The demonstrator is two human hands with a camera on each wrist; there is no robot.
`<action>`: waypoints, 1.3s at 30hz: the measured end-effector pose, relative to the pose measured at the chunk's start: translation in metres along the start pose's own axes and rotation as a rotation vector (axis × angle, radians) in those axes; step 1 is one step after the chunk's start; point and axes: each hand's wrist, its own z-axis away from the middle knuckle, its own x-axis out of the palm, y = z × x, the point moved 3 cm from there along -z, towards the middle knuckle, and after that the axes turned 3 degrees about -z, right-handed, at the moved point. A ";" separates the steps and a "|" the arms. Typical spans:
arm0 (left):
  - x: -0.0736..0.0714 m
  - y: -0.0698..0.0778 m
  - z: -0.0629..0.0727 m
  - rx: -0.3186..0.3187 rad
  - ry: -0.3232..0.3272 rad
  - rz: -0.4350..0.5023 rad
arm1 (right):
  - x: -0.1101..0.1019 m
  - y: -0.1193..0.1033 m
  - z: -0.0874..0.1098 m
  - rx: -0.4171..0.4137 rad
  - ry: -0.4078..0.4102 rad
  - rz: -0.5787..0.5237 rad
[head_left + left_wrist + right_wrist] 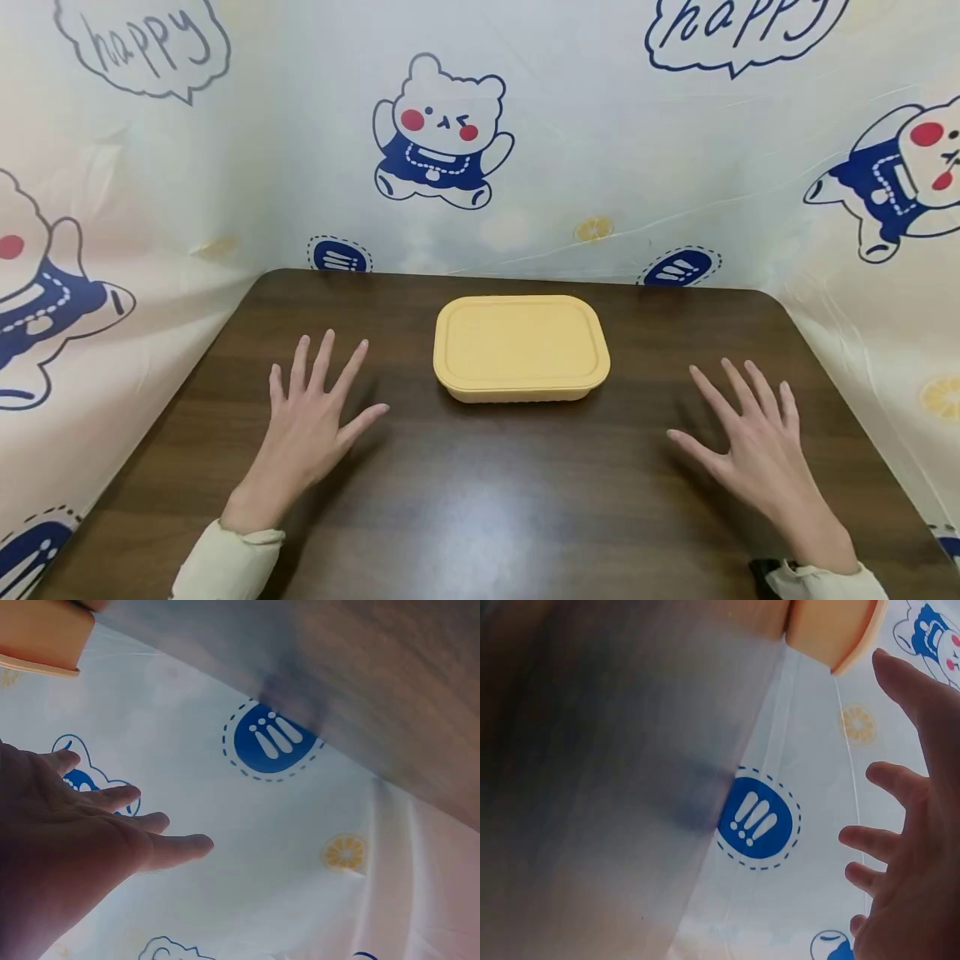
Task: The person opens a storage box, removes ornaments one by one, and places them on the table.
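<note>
A yellow rectangular food container (522, 346) with rounded corners and its lid on sits toward the far middle of the table. To its left, my left hand (311, 425) hovers over the wood with fingers spread, holding nothing. My right hand (757, 450) is spread in the same way off to the container's right, also holding nothing. Both hands are apart from the container. One end of the container (45, 634) shows at the top left of the left wrist view, beyond the left hand (67, 825). In the right wrist view, the container (832, 630) appears at the top, near the right thumb.
The dark brown wooden table (480, 500) has rounded far corners. A pale curtain (570, 150) printed with bears, orange slices and "happy" bubbles hangs behind and along both sides of it. Light sleeves cover both wrists, and a dark band (765, 577) shows at the right one.
</note>
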 end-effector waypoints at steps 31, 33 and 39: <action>0.019 0.019 -0.063 -0.040 -0.395 0.514 | 0.021 -0.041 -0.095 -0.122 -0.054 -0.287; 0.025 0.020 -0.070 -0.047 -0.413 0.568 | 0.026 -0.043 -0.103 -0.092 -0.095 -0.334; 0.040 0.023 -0.090 -0.096 -0.470 0.796 | 0.043 -0.046 -0.125 0.030 -0.192 -0.446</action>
